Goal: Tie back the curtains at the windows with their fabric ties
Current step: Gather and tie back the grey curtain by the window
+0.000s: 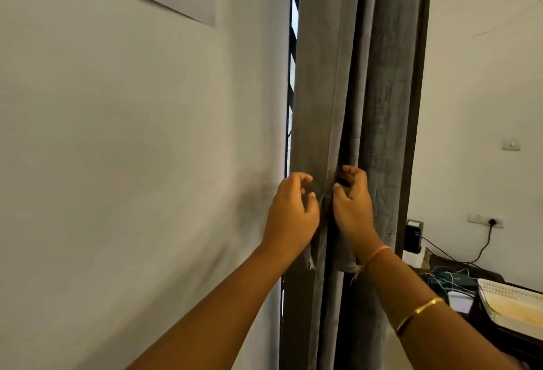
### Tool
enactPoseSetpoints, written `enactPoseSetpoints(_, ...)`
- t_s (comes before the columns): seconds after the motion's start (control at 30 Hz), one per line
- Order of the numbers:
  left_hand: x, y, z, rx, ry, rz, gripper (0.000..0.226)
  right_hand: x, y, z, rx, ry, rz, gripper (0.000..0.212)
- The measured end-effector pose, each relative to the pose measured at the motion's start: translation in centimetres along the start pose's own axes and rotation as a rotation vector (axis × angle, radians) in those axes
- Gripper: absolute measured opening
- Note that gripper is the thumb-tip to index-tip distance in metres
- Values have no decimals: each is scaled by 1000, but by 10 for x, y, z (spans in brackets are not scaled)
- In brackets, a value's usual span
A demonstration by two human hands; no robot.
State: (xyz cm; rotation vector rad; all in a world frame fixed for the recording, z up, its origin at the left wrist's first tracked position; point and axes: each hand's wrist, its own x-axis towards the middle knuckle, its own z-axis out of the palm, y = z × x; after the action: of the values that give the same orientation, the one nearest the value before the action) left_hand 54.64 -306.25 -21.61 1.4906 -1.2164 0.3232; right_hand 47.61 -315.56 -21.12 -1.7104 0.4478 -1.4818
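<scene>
A grey curtain (382,105) hangs gathered in folds at the edge of a window (293,46). A grey fabric tie (321,234) is wrapped around it at hand height, its knot between my hands and two frayed ends hanging below. My left hand (289,214) is against the left side of the knot, fingers curled and apart, holding nothing that I can see. My right hand (352,202) is on the right side, thumb and fingers pinched on the tie where it goes into a dark fold.
A white wall (132,149) fills the left. At the lower right, a dark table (499,337) carries a white perforated tray (511,296), tangled wires (443,278) and a small black device (412,234). A wall socket (484,220) with a plugged cable is behind it.
</scene>
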Motion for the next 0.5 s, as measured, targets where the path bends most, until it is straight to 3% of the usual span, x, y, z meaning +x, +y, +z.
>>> enactPoseSetpoints(0.1,21,-3,29,-40,24,-10,28,19,17,-5,102,-67,-18,29)
enactPoseSetpoints(0.2,38,-5,49,-89,129,-3,35,37,24,-9,125,-365,-155,34)
enactPoseSetpoints(0.33,55,-6,64,-97,356,-124,44,70,32,-24,124,-738,-221,43)
enactPoseSetpoints(0.4,62,-5,68,-39,465,-111,52,83,37,-31,11,-644,-377,36)
enactPoseSetpoints(0.5,71,1,66,112,578,-16,66,92,44,-36,-181,-305,-647,22)
